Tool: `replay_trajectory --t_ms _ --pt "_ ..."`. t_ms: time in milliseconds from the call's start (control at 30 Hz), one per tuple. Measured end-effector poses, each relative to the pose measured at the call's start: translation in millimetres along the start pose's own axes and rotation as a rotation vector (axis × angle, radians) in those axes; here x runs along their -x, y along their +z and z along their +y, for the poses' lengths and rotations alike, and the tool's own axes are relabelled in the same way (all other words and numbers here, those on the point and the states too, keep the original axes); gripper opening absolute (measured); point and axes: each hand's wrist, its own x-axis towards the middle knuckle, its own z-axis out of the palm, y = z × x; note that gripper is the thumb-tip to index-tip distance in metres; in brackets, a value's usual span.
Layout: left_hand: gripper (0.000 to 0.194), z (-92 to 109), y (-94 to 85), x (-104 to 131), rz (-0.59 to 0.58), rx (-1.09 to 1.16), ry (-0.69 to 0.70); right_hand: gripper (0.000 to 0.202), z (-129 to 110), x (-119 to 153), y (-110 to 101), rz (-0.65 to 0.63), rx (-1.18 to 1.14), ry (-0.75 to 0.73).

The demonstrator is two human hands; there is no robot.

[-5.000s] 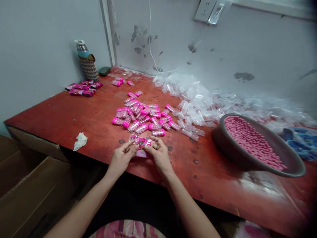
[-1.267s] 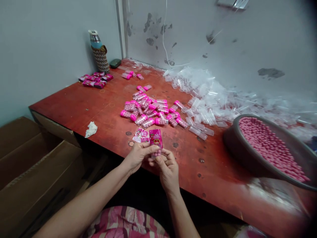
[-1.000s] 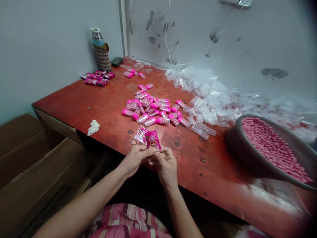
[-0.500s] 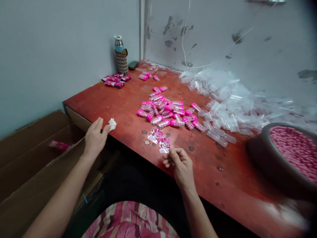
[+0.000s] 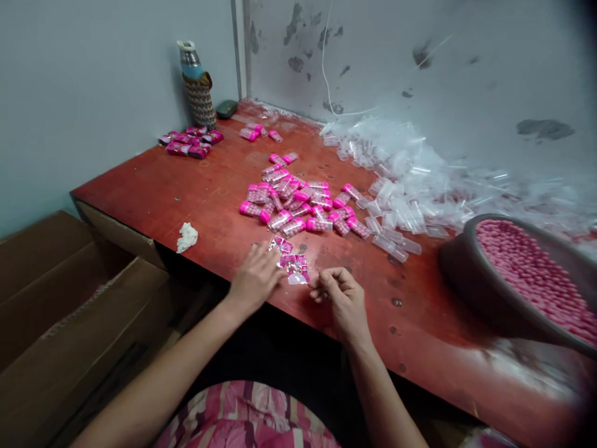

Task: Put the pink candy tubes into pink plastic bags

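My left hand (image 5: pixel 257 277) reaches over the table edge with its fingers stretched out, the tips beside two printed pink plastic sleeves. One sleeve (image 5: pixel 295 269) lies flat between my hands; the other sleeve (image 5: pixel 282 245) is just behind it, partly covered by my left fingers. My right hand (image 5: pixel 339 295) is at the near sleeve's right corner, thumb and forefinger pinched and the other fingers curled. Whatever that pinch may hold is hidden. Behind the sleeves lies a heap of clear little bottles (image 5: pixel 293 200) with bright pink caps and pink beads inside.
A grey tub (image 5: pixel 459 264) of pink beads (image 5: pixel 527 274) stands at right. Clear empty tubes (image 5: pixel 410 186) are piled along the wall. Wrapped pink packs (image 5: pixel 189 148) lie beside a flask (image 5: pixel 199 93) at far left. White crumpled stuff (image 5: pixel 187 237) is near the edge; a cardboard box (image 5: pixel 93 330) sits below.
My left hand has moved right, from above the box and white crumpled stuff to the sleeves. My right hand stays near the sleeve's corner. The view has turned slightly to the right.
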Motion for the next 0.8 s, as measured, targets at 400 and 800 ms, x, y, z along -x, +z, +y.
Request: replay_trajectory --t_ms 400,800 --pt "0.033 30.6 28.9 -8.6 0.046 0.125 0.033 0.019 10.3 -19.6 -3.2 0.033 0.151 -0.048" --pt "0.029 45.2 5.1 -22.7 -0.242 1.334 -0.747 0.028 3.6 -35.3 5.0 -0.114 0.045 -0.027"
